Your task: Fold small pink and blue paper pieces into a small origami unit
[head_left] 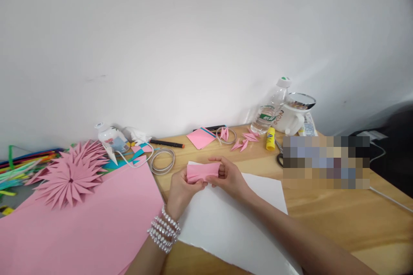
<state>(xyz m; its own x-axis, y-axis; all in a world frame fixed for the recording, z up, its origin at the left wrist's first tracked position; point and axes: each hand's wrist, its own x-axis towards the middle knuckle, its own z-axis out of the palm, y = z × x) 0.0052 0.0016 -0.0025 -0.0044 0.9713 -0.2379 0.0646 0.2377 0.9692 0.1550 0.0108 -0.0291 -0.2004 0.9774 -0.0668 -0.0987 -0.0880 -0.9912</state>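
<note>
Both hands hold one small folded piece of pink paper (202, 171) above a white sheet (238, 227). My left hand (184, 187) grips its left end, thumb along the lower edge. At the right end, my right hand (229, 176) pinches the paper between thumb and fingers; some fingertips are hidden behind it. Past the hands lie a stack of square pink paper (200, 138) and several folded pink paper pieces (244, 141). A pearl bracelet (164, 228) wraps my left wrist.
Large pink sheets (106, 223) and spiky pink paper flowers (71, 179) lie at left. A coiled cable (162, 161), marker (167, 143) and white bottle (112, 138) sit near the wall. At right are a water bottle (271, 109), mug (287, 120), glue stick (270, 139) and scissors (279, 157).
</note>
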